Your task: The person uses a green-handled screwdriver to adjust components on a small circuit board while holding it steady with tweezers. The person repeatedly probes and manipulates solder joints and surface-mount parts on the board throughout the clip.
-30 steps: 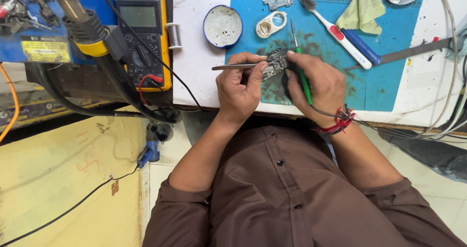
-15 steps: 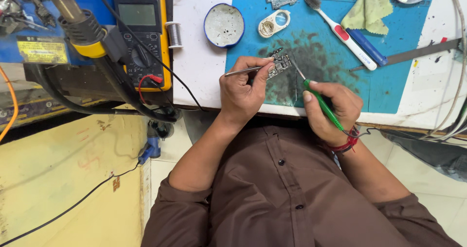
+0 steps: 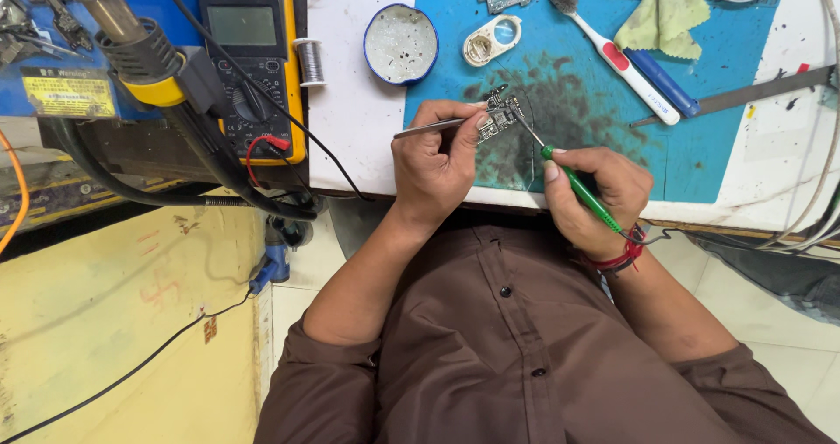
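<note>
My right hand (image 3: 595, 190) grips the green iron (image 3: 577, 186), its tip slanting up-left onto the small board (image 3: 497, 118). My left hand (image 3: 437, 160) is closed on tweezers (image 3: 437, 127), pinning that board against the blue mat (image 3: 700, 146) just beyond both hands.

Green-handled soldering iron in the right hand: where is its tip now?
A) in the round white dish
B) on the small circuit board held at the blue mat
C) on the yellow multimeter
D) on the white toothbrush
B: the green-handled soldering iron in the right hand points its tip at the small circuit board, which the left hand steadies with metal tweezers over the blue mat.
</note>
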